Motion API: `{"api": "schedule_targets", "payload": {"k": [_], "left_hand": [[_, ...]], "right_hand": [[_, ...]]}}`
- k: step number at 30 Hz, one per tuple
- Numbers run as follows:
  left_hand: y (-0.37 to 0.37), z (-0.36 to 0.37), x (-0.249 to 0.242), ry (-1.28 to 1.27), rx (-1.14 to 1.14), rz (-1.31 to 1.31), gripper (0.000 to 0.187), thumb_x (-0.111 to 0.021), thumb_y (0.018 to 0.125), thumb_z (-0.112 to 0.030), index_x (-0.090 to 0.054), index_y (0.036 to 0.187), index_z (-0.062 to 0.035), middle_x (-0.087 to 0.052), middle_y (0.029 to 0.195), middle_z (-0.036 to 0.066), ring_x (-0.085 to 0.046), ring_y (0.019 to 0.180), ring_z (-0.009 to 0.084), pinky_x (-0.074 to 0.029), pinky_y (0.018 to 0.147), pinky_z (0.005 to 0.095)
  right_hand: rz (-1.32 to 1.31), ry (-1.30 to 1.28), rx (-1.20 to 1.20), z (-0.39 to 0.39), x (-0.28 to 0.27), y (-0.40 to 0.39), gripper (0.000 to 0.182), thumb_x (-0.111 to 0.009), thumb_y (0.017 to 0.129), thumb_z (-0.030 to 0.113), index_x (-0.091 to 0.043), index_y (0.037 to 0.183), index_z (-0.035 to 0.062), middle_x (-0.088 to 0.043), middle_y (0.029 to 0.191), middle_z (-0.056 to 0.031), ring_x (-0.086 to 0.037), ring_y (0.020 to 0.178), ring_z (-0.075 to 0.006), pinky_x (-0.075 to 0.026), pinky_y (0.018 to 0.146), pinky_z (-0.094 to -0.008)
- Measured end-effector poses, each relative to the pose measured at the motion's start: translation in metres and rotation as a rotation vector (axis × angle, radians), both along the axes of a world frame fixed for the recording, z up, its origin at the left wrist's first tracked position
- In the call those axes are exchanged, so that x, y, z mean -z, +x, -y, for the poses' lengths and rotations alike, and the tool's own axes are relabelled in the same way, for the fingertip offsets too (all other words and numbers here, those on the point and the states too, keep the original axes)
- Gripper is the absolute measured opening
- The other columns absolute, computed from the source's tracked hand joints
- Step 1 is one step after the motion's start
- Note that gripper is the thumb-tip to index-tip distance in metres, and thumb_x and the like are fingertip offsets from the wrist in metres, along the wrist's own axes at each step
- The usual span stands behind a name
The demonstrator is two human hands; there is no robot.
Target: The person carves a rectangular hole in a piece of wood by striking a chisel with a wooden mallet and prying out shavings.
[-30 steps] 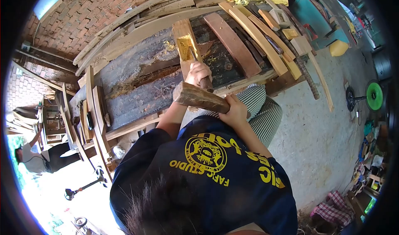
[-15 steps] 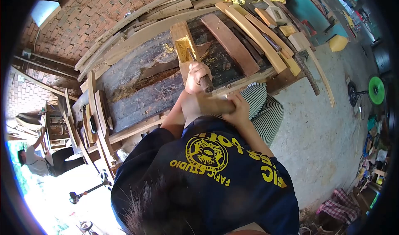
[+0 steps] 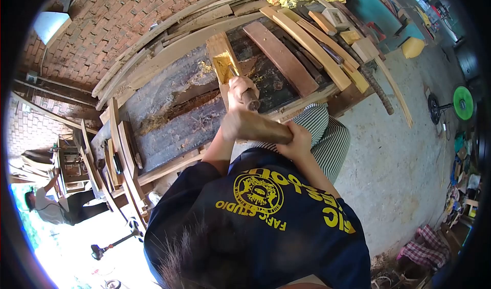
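My left hand [image 3: 237, 88] is closed around the handle of a chisel [image 3: 250, 100], whose blade points into a pale hollow cut in a wooden block [image 3: 219, 42]. Wood chips lie about the hollow. In my right hand [image 3: 297, 142] is a wooden mallet [image 3: 263, 127], gripped at its near end and held just below the chisel's handle end in this view. The block rests on a dark, worn workbench [image 3: 174, 120].
A reddish-brown board [image 3: 280, 56] lies right of the block, with lighter wood strips [image 3: 312, 49] beyond it. Long planks [image 3: 125, 151] lean at the bench's left end. A green fan [image 3: 463, 103] stands on the right. Another person [image 3: 51, 205] works at far left.
The mallet, blurred before, now shows more clearly and sits slightly lower and to the right relative to the chisel. My left hand keeps the chisel in the hollow; the whole view has shifted slightly.
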State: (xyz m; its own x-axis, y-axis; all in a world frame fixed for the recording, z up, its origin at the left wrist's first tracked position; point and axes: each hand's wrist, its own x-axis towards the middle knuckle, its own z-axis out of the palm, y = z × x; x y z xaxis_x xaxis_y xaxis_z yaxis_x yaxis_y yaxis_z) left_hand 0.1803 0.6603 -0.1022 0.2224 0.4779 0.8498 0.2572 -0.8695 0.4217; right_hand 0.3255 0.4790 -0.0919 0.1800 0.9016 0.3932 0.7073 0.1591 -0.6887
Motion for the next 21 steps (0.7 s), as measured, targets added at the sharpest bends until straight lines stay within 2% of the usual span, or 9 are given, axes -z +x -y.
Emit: {"api": "schedule_targets", "payload": {"k": [3, 4, 7, 9, 11, 13, 15, 17, 21], "left_hand": [[-0.005, 0.002, 0.008, -0.067, -0.001, -0.006, 0.019, -0.071, 0.062, -0.004, -0.056, 0.072, -0.0105, -0.058, 0.075, 0.005, -0.058, 0.073, 0.0249, -0.042, 0.078, 0.0363], [-0.008, -0.003, 0.021, -0.086, -0.025, -0.032, 0.017, -0.07, 0.063, -0.007, -0.057, 0.071, -0.0106, -0.058, 0.074, 0.004, -0.058, 0.075, 0.0246, -0.042, 0.078, 0.0363], [-0.008, -0.009, 0.024, -0.045, -0.066, -0.094, 0.02, -0.073, 0.065, -0.006, -0.058, 0.076, -0.0126, -0.058, 0.072, 0.002, -0.058, 0.067, 0.0209, -0.046, 0.069, 0.0317], [-0.005, -0.001, 0.006, -0.105, 0.006, 0.002, 0.013, -0.069, 0.063, -0.013, -0.058, 0.07, -0.0101, -0.058, 0.071, 0.004, -0.059, 0.076, 0.0253, -0.042, 0.08, 0.0367], [-0.01, -0.006, 0.0, -0.185, 0.1, -0.023, 0.016, -0.07, 0.061, -0.008, -0.058, 0.071, -0.0102, -0.059, 0.071, 0.004, -0.059, 0.073, 0.0253, -0.043, 0.077, 0.0358], [-0.005, -0.005, -0.001, -0.131, -0.002, 0.054, 0.021, -0.07, 0.057, -0.001, -0.057, 0.071, -0.0109, -0.059, 0.071, 0.003, -0.059, 0.07, 0.0238, -0.044, 0.073, 0.0339], [-0.004, -0.005, -0.007, -0.066, -0.044, -0.007, 0.024, -0.07, 0.056, 0.003, -0.057, 0.072, -0.0113, -0.059, 0.07, 0.003, -0.059, 0.069, 0.0227, -0.044, 0.071, 0.0333], [-0.003, -0.006, -0.009, 0.015, -0.164, -0.005, 0.025, -0.07, 0.057, 0.002, -0.056, 0.072, -0.0113, -0.059, 0.07, 0.003, -0.059, 0.069, 0.022, -0.043, 0.072, 0.0331], [-0.004, 0.0, -0.009, -0.063, -0.075, 0.03, 0.026, -0.07, 0.056, 0.003, -0.057, 0.074, -0.0118, -0.057, 0.071, 0.003, -0.059, 0.072, 0.0222, -0.042, 0.076, 0.0331]], "right_hand": [[-0.097, 0.211, 0.024, -0.004, 0.013, 0.002, 0.038, -0.073, 0.054, 0.02, -0.059, 0.087, 0.0056, -0.062, 0.069, -0.0145, -0.063, 0.064, -0.034, -0.05, 0.058, -0.0414], [-0.069, -0.131, 0.071, -0.005, 0.016, 0.002, 0.041, -0.073, 0.056, 0.021, -0.06, 0.091, 0.006, -0.063, 0.07, -0.0152, -0.063, 0.064, -0.0337, -0.051, 0.06, -0.0412], [-0.087, -0.193, 0.118, -0.002, 0.023, 0.001, 0.043, -0.073, 0.055, 0.021, -0.061, 0.094, 0.0065, -0.063, 0.069, -0.0145, -0.064, 0.065, -0.0333, -0.051, 0.06, -0.0409], [-0.067, -0.18, 0.111, 0.002, 0.02, 0.001, 0.042, -0.074, 0.056, 0.021, -0.061, 0.093, 0.0063, -0.063, 0.071, -0.0151, -0.064, 0.067, -0.033, -0.051, 0.062, -0.0411], [-0.088, 0.144, 0.03, -0.001, 0.028, 0.004, 0.041, -0.074, 0.056, 0.022, -0.062, 0.092, 0.0059, -0.064, 0.074, -0.016, -0.065, 0.07, -0.0322, -0.051, 0.064, -0.0412], [-0.1, 0.125, -0.003, -0.005, 0.033, 0.005, 0.041, -0.074, 0.055, 0.021, -0.061, 0.09, 0.0049, -0.064, 0.075, -0.0152, -0.065, 0.07, -0.0322, -0.051, 0.064, -0.0409], [-0.062, -0.208, 0.054, -0.013, 0.017, -0.004, 0.039, -0.074, 0.053, 0.019, -0.06, 0.087, 0.0038, -0.063, 0.073, -0.0134, -0.063, 0.068, -0.0332, -0.051, 0.063, -0.0402], [-0.023, -0.168, 0.076, -0.011, 0.006, -0.006, 0.038, -0.073, 0.053, 0.018, -0.06, 0.086, 0.0035, -0.063, 0.073, -0.013, -0.062, 0.067, -0.0343, -0.051, 0.063, -0.0398], [-0.11, 0.037, 0.003, -0.012, 0.008, -0.009, 0.043, -0.071, 0.057, 0.021, -0.06, 0.094, 0.0015, -0.064, 0.077, -0.0186, -0.064, 0.074, -0.0363, -0.051, 0.066, -0.0399]]}}
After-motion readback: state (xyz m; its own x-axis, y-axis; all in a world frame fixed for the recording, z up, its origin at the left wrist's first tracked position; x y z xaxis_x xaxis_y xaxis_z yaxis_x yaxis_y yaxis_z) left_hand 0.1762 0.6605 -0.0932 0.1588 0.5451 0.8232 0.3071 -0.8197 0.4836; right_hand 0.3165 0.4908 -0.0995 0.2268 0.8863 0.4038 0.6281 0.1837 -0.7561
